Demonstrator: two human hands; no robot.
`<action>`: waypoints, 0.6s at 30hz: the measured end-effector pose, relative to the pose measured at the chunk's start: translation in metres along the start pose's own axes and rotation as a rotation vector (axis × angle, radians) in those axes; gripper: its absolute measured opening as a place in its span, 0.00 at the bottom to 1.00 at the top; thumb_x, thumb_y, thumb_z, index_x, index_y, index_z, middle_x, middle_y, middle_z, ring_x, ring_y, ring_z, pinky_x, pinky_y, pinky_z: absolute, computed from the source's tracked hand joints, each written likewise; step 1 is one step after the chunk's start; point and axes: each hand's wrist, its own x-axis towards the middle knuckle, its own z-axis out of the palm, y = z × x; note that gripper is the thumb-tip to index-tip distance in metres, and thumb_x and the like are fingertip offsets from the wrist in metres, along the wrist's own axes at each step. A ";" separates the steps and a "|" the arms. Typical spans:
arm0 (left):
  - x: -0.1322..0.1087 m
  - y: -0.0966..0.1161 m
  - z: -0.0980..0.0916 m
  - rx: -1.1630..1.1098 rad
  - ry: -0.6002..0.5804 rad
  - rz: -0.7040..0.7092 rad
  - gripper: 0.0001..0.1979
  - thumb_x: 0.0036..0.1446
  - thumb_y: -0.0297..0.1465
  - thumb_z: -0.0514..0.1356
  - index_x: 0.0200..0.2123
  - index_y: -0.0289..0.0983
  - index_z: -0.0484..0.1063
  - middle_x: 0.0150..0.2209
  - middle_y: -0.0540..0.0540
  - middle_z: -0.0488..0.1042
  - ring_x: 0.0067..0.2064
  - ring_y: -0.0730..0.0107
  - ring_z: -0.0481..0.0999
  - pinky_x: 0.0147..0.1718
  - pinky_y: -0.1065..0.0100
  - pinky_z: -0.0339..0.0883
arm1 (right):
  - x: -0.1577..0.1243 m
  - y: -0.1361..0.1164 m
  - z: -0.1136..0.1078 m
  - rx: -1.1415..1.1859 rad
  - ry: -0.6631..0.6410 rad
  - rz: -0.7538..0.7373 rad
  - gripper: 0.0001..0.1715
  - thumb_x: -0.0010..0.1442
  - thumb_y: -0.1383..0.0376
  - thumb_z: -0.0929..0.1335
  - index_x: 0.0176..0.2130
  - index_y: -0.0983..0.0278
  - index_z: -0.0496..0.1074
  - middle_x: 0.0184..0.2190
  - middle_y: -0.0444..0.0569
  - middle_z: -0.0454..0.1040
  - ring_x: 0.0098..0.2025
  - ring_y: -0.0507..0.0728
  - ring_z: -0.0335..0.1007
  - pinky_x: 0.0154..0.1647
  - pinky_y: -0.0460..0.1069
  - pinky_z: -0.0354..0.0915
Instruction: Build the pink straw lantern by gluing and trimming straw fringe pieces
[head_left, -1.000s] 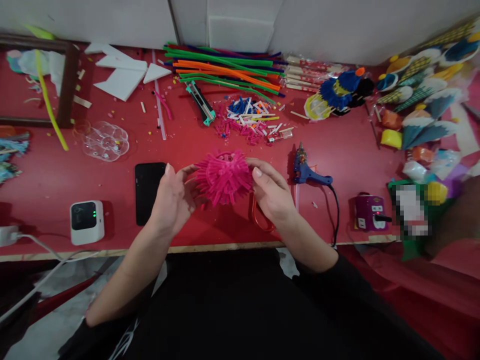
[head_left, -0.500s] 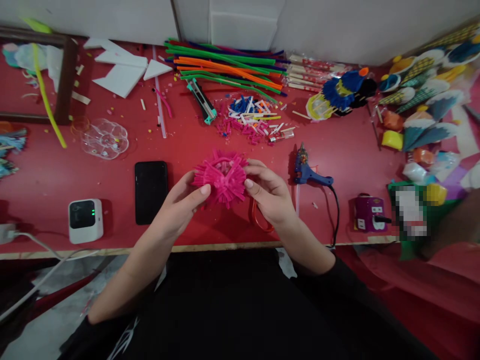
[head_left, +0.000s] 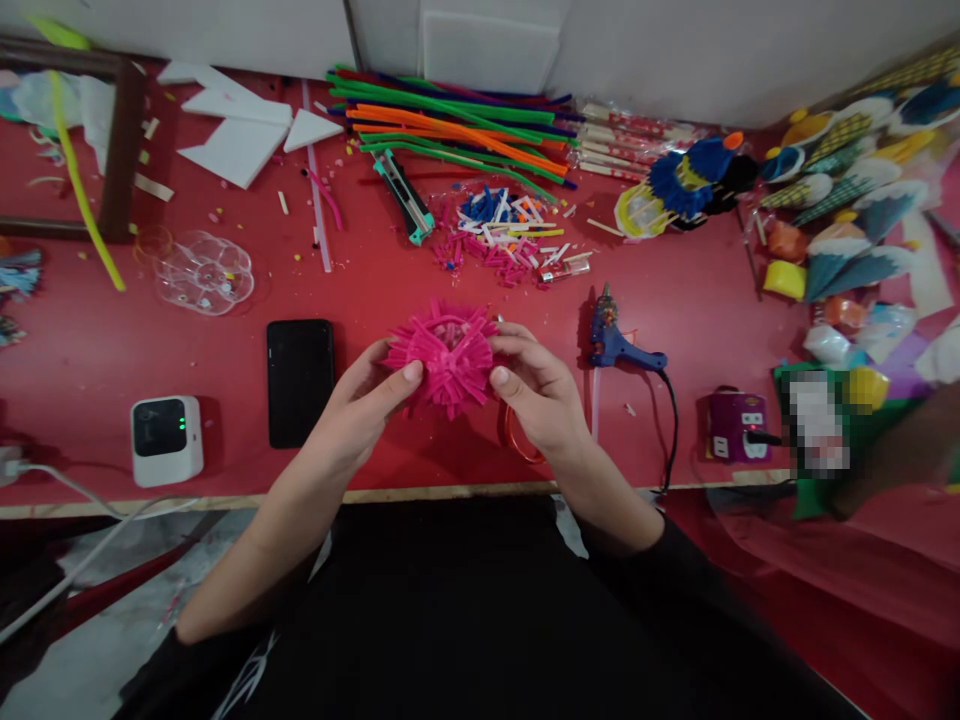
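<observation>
Carefully, in the head camera's view, we cradle a bristly pink piece (head_left: pixel 452 372) at the centre of the frame, above the near part of a red counter (head_left: pixel 420 465). Our left hand (head_left: pixel 367 395) is half curled, its thumb pressed on the near face and its fingers bent around the left edge. Our right hand (head_left: pixel 541 395) grips the opposite edge the same way, thumb in front, fingers behind. Neither is spread wide; whether the piece's underside touches the counter, we cannot tell. A hollow shows in its top, ringed by short strips pointing outward.

The step in hand looks to us like handling and checking the piece; the next move, we judge, calls for a light, even hold that does not flatten the strips.

Just right of centre lies a blue glue gun (head_left: pixel 621 345), untouched; at centre left, a black phone (head_left: pixel 300 383). Pink scraps (head_left: pixel 495 262) and a cutter (head_left: pixel 405 197) lie at upper centre.
</observation>
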 end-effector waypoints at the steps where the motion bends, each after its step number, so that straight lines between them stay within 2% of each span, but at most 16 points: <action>1: 0.000 0.000 0.000 0.008 0.011 -0.002 0.26 0.41 0.45 0.78 0.41 0.40 0.79 0.39 0.48 0.82 0.40 0.68 0.80 0.39 0.69 0.75 | 0.000 0.001 0.001 0.003 0.008 -0.004 0.18 0.57 0.45 0.76 0.43 0.51 0.80 0.48 0.46 0.77 0.58 0.57 0.73 0.67 0.60 0.66; 4: -0.001 -0.003 -0.002 0.033 0.018 0.006 0.27 0.44 0.47 0.77 0.44 0.41 0.78 0.41 0.47 0.81 0.45 0.64 0.81 0.43 0.67 0.75 | 0.000 0.002 0.003 0.009 0.039 0.014 0.20 0.56 0.45 0.76 0.43 0.52 0.79 0.46 0.46 0.77 0.56 0.57 0.74 0.68 0.60 0.65; 6: -0.001 -0.006 -0.005 0.038 -0.023 0.044 0.29 0.46 0.49 0.75 0.47 0.42 0.77 0.43 0.46 0.80 0.50 0.61 0.81 0.47 0.65 0.75 | 0.000 0.003 0.005 0.038 0.068 0.042 0.20 0.56 0.44 0.76 0.42 0.52 0.79 0.46 0.45 0.77 0.55 0.56 0.74 0.64 0.58 0.69; 9: 0.000 -0.010 -0.007 0.058 -0.094 0.129 0.36 0.43 0.50 0.77 0.53 0.42 0.73 0.53 0.42 0.78 0.57 0.56 0.78 0.55 0.61 0.74 | 0.001 0.004 0.007 0.057 0.106 0.073 0.20 0.58 0.43 0.74 0.43 0.52 0.77 0.45 0.45 0.77 0.53 0.56 0.74 0.59 0.56 0.72; 12: 0.000 -0.013 -0.006 0.104 -0.086 0.148 0.39 0.42 0.45 0.78 0.55 0.41 0.70 0.59 0.38 0.75 0.59 0.54 0.77 0.57 0.58 0.74 | -0.001 0.004 0.007 0.037 0.131 0.072 0.20 0.60 0.43 0.72 0.45 0.51 0.78 0.47 0.45 0.77 0.55 0.56 0.73 0.62 0.57 0.70; 15: -0.001 -0.013 -0.003 0.075 -0.035 0.138 0.34 0.45 0.44 0.77 0.52 0.39 0.72 0.57 0.40 0.77 0.61 0.54 0.77 0.61 0.55 0.71 | -0.004 0.001 0.007 -0.001 0.168 0.033 0.16 0.65 0.47 0.70 0.47 0.50 0.79 0.50 0.45 0.76 0.59 0.56 0.71 0.67 0.59 0.66; 18: -0.002 -0.013 0.001 -0.015 -0.026 0.135 0.29 0.46 0.48 0.76 0.46 0.40 0.75 0.51 0.42 0.80 0.60 0.55 0.78 0.60 0.55 0.72 | -0.008 -0.004 0.008 -0.076 0.141 -0.010 0.14 0.67 0.50 0.69 0.50 0.48 0.79 0.53 0.46 0.74 0.62 0.57 0.69 0.67 0.60 0.66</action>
